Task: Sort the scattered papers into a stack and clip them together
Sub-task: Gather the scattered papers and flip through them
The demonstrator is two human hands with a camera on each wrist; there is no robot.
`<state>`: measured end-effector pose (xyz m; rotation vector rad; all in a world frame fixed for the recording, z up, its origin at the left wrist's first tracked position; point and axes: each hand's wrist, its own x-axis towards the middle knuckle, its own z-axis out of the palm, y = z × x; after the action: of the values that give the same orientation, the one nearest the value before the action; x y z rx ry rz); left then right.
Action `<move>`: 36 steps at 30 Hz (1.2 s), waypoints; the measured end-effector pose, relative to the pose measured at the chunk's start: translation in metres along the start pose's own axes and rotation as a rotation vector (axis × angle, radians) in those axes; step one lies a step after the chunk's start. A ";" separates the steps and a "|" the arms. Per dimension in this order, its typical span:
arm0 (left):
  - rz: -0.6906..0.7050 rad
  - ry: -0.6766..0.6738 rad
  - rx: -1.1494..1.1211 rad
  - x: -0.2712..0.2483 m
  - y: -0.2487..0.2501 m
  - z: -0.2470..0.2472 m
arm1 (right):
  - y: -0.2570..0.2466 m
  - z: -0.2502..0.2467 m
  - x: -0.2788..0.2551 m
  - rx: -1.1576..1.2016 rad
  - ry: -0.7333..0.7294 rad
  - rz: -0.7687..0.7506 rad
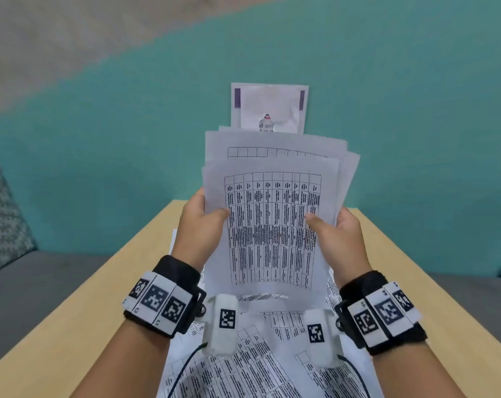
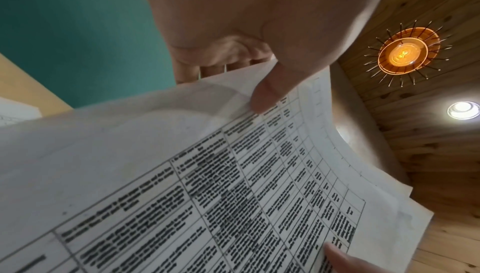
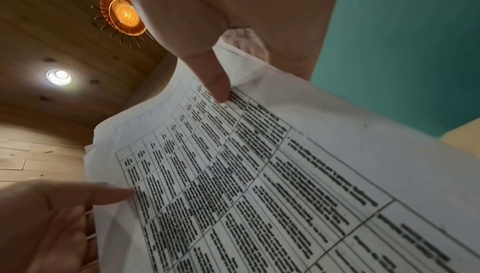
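I hold a sheaf of white papers (image 1: 272, 225) upright above the table, printed tables facing me, sheets fanned unevenly at the top. My left hand (image 1: 199, 216) grips its left edge, thumb on the front sheet, fingers behind. My right hand (image 1: 334, 228) grips the right edge the same way. The left wrist view shows the left hand's thumb (image 2: 267, 92) pressing the papers (image 2: 233, 174); the right wrist view shows the right thumb (image 3: 215, 80) on the papers (image 3: 259, 174). More printed sheets (image 1: 258, 363) lie loose on the table under my wrists. No clip is visible.
The light wooden table (image 1: 85, 311) runs away from me to a teal wall (image 1: 100, 139). A picture card (image 1: 269, 109) sticks up behind the held sheaf. Grey seating (image 1: 28, 282) flanks the table on the left and right.
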<state>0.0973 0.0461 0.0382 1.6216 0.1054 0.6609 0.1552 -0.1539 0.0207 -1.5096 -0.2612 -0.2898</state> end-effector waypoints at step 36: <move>0.400 0.024 0.127 -0.006 0.013 -0.001 | -0.031 -0.006 -0.009 -0.112 0.128 -0.412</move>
<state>0.0881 0.0427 0.0484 1.7748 -0.1675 0.9957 0.1358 -0.1605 0.0465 -1.5329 -0.4601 -0.7361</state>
